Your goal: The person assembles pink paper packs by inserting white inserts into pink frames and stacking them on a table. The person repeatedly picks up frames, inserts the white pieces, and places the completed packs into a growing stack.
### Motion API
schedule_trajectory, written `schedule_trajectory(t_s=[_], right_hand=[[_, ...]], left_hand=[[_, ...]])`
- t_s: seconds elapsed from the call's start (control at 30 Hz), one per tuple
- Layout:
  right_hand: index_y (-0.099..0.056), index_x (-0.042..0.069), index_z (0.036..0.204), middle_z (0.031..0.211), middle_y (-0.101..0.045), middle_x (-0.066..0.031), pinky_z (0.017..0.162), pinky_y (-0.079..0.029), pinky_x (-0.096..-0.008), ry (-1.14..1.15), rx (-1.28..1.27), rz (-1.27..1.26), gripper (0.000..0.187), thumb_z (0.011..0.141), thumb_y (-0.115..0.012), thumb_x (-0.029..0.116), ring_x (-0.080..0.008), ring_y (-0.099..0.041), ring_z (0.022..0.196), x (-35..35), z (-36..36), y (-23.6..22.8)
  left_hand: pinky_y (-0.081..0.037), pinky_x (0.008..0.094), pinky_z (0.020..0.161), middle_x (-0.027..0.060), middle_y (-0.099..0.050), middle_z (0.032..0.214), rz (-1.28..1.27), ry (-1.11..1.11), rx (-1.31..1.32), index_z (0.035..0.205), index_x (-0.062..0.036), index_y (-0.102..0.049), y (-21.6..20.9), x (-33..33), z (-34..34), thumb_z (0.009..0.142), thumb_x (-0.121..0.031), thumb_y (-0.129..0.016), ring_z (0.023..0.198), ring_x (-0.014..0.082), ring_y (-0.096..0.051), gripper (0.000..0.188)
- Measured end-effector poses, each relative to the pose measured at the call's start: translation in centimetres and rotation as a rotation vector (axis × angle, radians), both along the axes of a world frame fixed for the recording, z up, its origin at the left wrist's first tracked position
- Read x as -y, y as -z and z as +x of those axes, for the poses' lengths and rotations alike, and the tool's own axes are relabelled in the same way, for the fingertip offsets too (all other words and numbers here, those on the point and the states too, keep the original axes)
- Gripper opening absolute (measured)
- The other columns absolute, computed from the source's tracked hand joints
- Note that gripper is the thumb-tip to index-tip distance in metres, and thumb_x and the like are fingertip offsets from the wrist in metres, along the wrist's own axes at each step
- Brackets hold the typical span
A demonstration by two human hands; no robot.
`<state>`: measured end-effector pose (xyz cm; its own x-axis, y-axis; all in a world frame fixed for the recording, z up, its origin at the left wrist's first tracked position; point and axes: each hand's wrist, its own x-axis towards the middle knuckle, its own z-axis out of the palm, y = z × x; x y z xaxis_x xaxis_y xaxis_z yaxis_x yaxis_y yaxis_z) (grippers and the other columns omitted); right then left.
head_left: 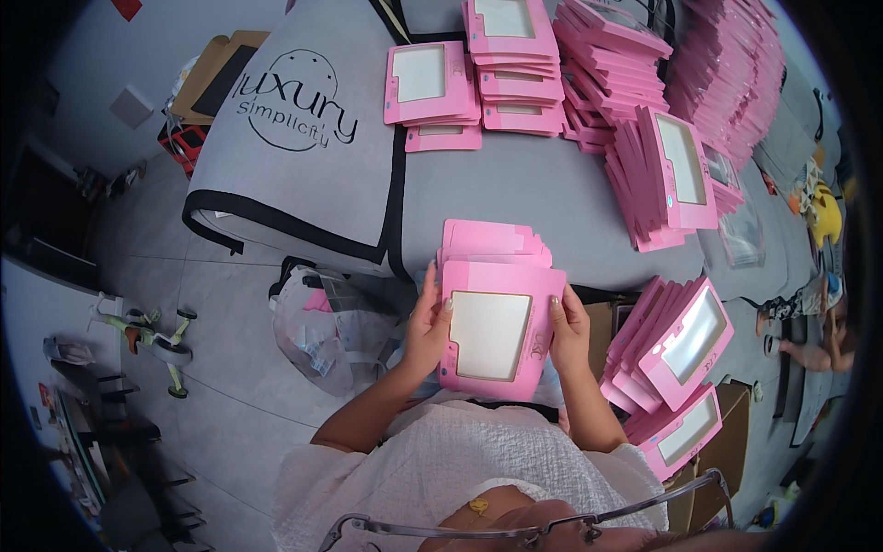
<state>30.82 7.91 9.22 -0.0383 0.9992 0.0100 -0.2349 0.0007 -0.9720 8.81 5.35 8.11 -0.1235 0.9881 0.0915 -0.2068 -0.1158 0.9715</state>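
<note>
Both my hands are closed on a stack of flat pink window boxes [506, 279] held in front of my chest. My left hand [427, 324] grips the left edge, thumb on the front face. My right hand [570, 333] grips the right edge the same way. The top box has a pale rectangular window with a dark border. Just behind, more pink boxes [487, 237] stick out past its far edge; I cannot tell whether they are in my grip or resting on the sofa edge.
Piles of pink boxes [423, 83] stand on the grey sofa [515, 198], with a leaning pile [676, 170] at right. More boxes [685, 340] fill a carton [727, 432] by my right arm. A clear plastic bag [336, 331] lies left. Another person [828, 345] is far right.
</note>
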Motion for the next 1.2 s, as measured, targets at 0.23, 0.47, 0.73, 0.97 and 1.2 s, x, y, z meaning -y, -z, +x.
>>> schedule_trajectory(t_s=[0.23, 0.47, 0.73, 0.97, 1.2], right_hand=[[-0.050, 0.001, 0.108, 0.106, -0.058, -0.0050, 0.088, -0.040, -0.0242, 0.126, -0.114, 0.096, 0.017, 0.095, -0.052, 0.012, -0.0106, -0.052, 0.096, 0.4, -0.3, 0.2], [-0.050, 0.001, 0.069, 0.080, -0.056, -0.0039, 0.070, -0.038, -0.0249, 0.201, 0.236, 0.103, 0.025, 0.089, -0.060, 0.011, -0.0117, -0.048, 0.074, -0.6, 1.0, -1.7], [-0.066, 0.000, 0.078, 0.067, -0.058, -0.0068, 0.061, -0.042, -0.0295, -0.018, 0.738, 0.222, 0.009, 0.076, -0.071, 0.007, -0.0169, -0.052, 0.063, -1.1, 1.2, -8.7], [-0.065, -0.001, 0.096, 0.097, -0.065, -0.0110, 0.080, -0.048, -0.0309, -0.045, 0.252, 0.246, 0.016, 0.081, -0.065, 0.005, -0.0200, -0.061, 0.089, 1.3, 2.3, -4.0], [-0.066, -0.003, 0.089, 0.105, -0.062, -0.0121, 0.085, -0.044, -0.0309, -0.022, 0.307, 0.154, 0.023, 0.092, -0.056, 0.017, -0.0193, -0.058, 0.096, 2.4, 1.7, -4.5]], left_hand=[[-0.042, 0.0222, 0.085, 0.0061, -0.055, 0.114, 0.034, 0.010, 0.101, 0.125, 0.0001, -0.044, 0.0, -0.2, 1.1, 0.096, -0.008, -0.047, 0.100, 0.0087, -0.052, 0.030], [-0.045, 0.0207, 0.077, 0.0045, -0.064, 0.095, -0.110, 0.084, -0.055, 0.100, 0.0027, -0.055, 0.2, 0.2, 0.0, 0.094, -0.007, -0.054, 0.086, 0.0071, -0.058, 0.012], [-0.039, 0.0183, 0.060, -0.0007, -0.058, 0.073, -0.131, 0.108, -0.191, 0.086, 0.0024, -0.055, -3.3, 0.8, -1.2, 0.090, -0.007, -0.058, 0.069, 0.0018, -0.047, 0.010], [-0.037, 0.0186, 0.058, -0.0016, -0.053, 0.069, -0.124, 0.082, -0.164, 0.084, 0.0021, -0.055, -3.4, 2.1, -1.8, 0.091, -0.008, -0.058, 0.066, 0.0025, -0.044, 0.012], [-0.032, 0.0206, 0.049, -0.0022, -0.047, 0.060, -0.035, 0.040, -0.290, 0.074, 0.0010, -0.054, -4.1, 2.1, -1.1, 0.087, -0.010, -0.063, 0.057, 0.0026, -0.039, 0.020]])
